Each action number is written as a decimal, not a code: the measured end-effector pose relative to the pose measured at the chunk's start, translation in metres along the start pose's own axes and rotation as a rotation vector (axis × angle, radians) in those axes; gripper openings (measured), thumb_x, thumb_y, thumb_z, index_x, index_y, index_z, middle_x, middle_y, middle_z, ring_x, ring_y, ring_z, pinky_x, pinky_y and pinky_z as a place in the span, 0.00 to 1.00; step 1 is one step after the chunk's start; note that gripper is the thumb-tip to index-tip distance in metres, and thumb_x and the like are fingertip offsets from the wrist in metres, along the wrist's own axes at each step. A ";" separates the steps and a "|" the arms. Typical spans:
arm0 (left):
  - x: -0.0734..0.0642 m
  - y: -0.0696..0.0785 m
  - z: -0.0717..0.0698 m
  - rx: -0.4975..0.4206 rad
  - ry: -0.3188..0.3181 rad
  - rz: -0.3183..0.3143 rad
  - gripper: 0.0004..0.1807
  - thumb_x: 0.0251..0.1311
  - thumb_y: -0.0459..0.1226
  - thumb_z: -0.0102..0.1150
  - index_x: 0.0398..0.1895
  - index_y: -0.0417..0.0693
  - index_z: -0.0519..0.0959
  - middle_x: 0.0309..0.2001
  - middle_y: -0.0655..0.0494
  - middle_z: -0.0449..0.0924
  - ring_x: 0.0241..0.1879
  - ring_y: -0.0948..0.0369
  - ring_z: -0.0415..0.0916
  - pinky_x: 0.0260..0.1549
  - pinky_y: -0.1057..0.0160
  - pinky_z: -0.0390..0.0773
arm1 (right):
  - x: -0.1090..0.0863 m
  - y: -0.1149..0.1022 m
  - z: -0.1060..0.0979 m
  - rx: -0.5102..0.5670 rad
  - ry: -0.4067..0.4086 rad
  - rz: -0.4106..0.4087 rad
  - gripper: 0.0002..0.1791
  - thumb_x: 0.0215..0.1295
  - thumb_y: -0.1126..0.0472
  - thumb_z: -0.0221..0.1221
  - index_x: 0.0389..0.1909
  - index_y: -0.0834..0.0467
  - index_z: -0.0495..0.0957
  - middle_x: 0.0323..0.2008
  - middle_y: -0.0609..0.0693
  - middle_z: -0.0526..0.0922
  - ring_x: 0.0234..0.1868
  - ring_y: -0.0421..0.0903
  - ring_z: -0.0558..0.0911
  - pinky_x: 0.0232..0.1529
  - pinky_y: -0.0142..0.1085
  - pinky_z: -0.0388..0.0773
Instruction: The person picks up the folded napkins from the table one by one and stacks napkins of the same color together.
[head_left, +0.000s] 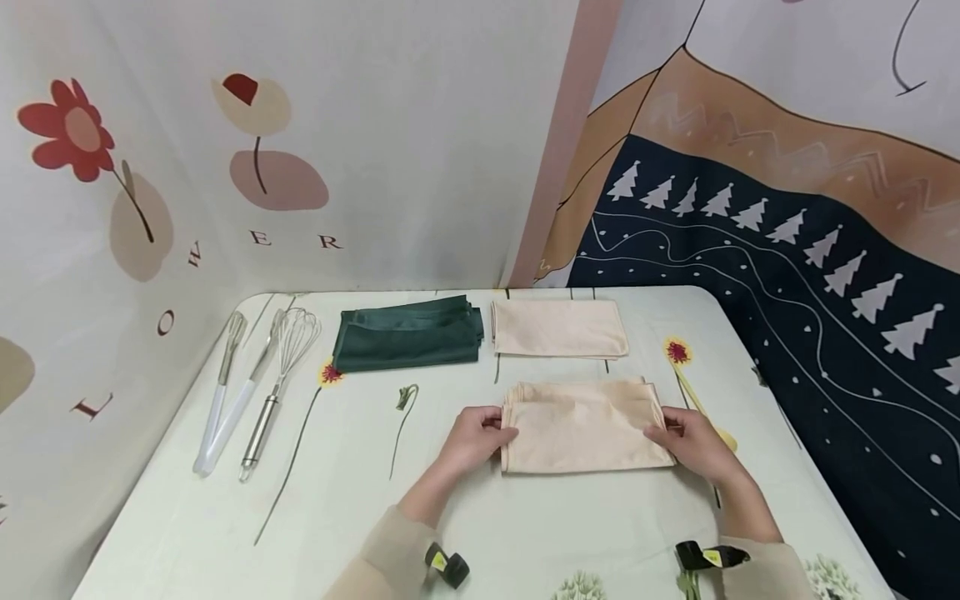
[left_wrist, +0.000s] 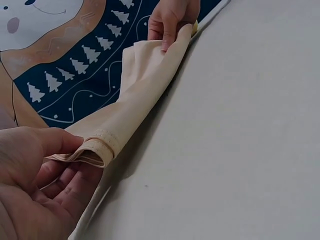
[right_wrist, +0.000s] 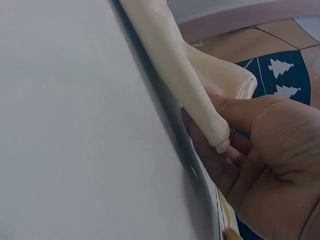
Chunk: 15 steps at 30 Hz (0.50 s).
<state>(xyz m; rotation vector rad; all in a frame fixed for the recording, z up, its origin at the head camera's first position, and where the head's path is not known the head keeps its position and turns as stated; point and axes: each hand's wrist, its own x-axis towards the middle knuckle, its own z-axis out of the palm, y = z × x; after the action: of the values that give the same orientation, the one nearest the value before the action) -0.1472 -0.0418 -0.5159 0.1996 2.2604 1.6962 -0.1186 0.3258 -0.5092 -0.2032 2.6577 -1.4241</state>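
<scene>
A folded cream cloth (head_left: 581, 429) is held between both hands over the front middle of the table. The left hand (head_left: 474, 437) pinches its left edge, thumb on top and fingers beneath, and the left wrist view shows the stacked layers of the cloth (left_wrist: 102, 150) at that end. At the opposite edge the right hand (head_left: 693, 442) pinches the cloth, thumb above; its fingers curl under the rolled fold in the right wrist view. Just behind lies a second folded cream cloth (head_left: 558, 327), with a folded dark green cloth (head_left: 408, 335) to its left.
At the table's left side lie a whisk (head_left: 273, 404) and two long utensils with whitish handles, one a white-handled utensil (head_left: 213, 417). A yellow utensil (head_left: 697, 396) lies partly behind the right hand. Printed curtains (head_left: 412, 167) rise behind the table (head_left: 360, 533).
</scene>
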 end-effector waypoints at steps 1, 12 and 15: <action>0.002 0.001 0.000 -0.005 0.010 -0.001 0.08 0.62 0.32 0.67 0.42 0.35 0.85 0.30 0.53 0.85 0.26 0.66 0.79 0.26 0.67 0.79 | 0.001 -0.001 0.001 0.003 0.017 0.018 0.17 0.71 0.64 0.62 0.53 0.72 0.79 0.31 0.55 0.86 0.28 0.38 0.82 0.27 0.33 0.81; 0.028 0.007 -0.008 0.009 0.116 0.002 0.10 0.62 0.32 0.67 0.43 0.34 0.86 0.32 0.52 0.85 0.29 0.66 0.78 0.29 0.68 0.79 | 0.022 -0.005 0.004 0.014 0.106 0.082 0.12 0.71 0.58 0.64 0.43 0.64 0.82 0.17 0.47 0.71 0.18 0.38 0.69 0.19 0.32 0.69; 0.036 0.004 -0.012 0.015 0.136 0.006 0.11 0.62 0.32 0.66 0.44 0.34 0.86 0.32 0.52 0.84 0.29 0.66 0.78 0.29 0.68 0.79 | 0.028 -0.006 0.005 0.020 0.111 0.086 0.13 0.70 0.57 0.64 0.44 0.64 0.82 0.18 0.48 0.73 0.18 0.39 0.70 0.20 0.32 0.70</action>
<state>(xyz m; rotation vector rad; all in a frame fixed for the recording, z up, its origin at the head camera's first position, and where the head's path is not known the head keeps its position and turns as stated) -0.1856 -0.0407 -0.5145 0.0972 2.3719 1.7453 -0.1454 0.3139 -0.5083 -0.0078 2.7009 -1.4756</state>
